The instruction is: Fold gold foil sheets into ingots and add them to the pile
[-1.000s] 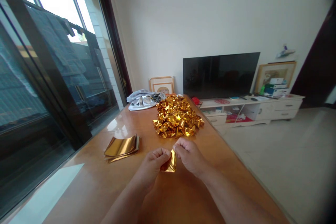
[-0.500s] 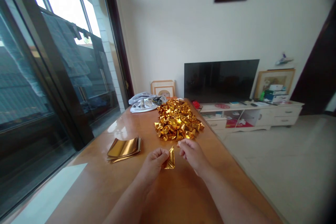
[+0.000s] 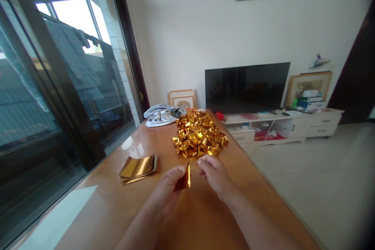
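Between the thumb and fingers of my left hand [image 3: 171, 185] is a folded piece of gold foil paper [image 3: 184, 181], its free edge upright and facing right. My right hand [image 3: 213, 174] is just to the right, apart from the foil, with thumb and fingertips pinched together; whether anything small is in them I cannot make out. Beyond both hands lies a large pile of folded gold foil pieces [image 3: 199, 133]. Left of my left hand, a stack of flat gold foil sheets [image 3: 137, 167] rests on the wooden table [image 3: 117, 211].
A grey-white cloth bundle [image 3: 161, 115] lies at the table's far end. At the lower left is a pale sheet [image 3: 64, 215]. Past the table's right edge, a television [image 3: 247, 88] stands on a white cabinet [image 3: 316, 127]. Glass doors [image 3: 52, 86] line the left side.
The foil piece in my left hand has turned and tilted, showing a darker face, and moved slightly left. My right hand stays pinched, nearly in place. The camera view shifted a little.
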Tool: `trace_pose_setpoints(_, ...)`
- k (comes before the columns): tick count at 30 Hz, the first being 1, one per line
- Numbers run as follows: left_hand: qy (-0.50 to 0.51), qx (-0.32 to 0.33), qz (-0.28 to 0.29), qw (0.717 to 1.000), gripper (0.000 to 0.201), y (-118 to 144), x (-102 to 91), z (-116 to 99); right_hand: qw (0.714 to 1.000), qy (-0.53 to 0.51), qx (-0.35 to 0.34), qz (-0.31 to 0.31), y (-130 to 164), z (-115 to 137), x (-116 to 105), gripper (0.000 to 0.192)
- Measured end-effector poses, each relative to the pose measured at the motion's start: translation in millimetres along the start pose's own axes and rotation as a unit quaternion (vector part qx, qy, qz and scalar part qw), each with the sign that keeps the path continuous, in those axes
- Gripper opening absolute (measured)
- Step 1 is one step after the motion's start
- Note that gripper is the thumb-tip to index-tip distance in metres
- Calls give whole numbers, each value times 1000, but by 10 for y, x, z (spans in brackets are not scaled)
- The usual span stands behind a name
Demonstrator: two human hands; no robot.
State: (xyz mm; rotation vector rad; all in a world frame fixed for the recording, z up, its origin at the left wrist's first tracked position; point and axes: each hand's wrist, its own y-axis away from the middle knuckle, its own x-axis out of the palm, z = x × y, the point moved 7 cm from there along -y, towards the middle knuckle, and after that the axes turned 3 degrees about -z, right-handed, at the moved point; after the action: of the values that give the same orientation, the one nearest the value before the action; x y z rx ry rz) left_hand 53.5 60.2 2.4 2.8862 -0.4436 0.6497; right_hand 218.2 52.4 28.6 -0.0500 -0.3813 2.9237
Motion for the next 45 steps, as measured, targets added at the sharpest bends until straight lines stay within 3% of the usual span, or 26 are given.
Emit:
trace_pose_setpoints(3,-48,32,0,998,26,-7,38,-40,1000,-4,-12,3,32,56,16,20)
trace_pose_setpoints(12,-227,154,-83,958,32,-15,22,-158,994,81,-70,-31,64,134,55,16)
trace_pose_setpoints(16,-340,211,-119,909,29,33,25,-236,994,89,-58,-30,84,126,69,15)
trace_pose_setpoints(21,-449,289,-124,837,28,143,177,-373,994,101,-39,-30,81,103,57,16)
trace_pose_setpoints(26,-526,320,-116,780,30,177,250,-402,993,104,-27,-42,69,63,46,17)
trace_pose_setpoints(29,-548,328,-118,760,28,181,247,-384,993,106,-22,-48,65,38,39,17)
trace_pose_setpoints(37,-514,340,-121,778,18,231,285,-399,991,119,-26,-62,55,40,11,14)
trace_pose_setpoints(42,-527,337,-107,773,20,241,320,-406,998,44,-6,-34,67,16,52,13)
trace_pose_setpoints(45,-484,315,-91,811,23,211,309,-384,1000,-9,21,-11,74,-4,76,13)
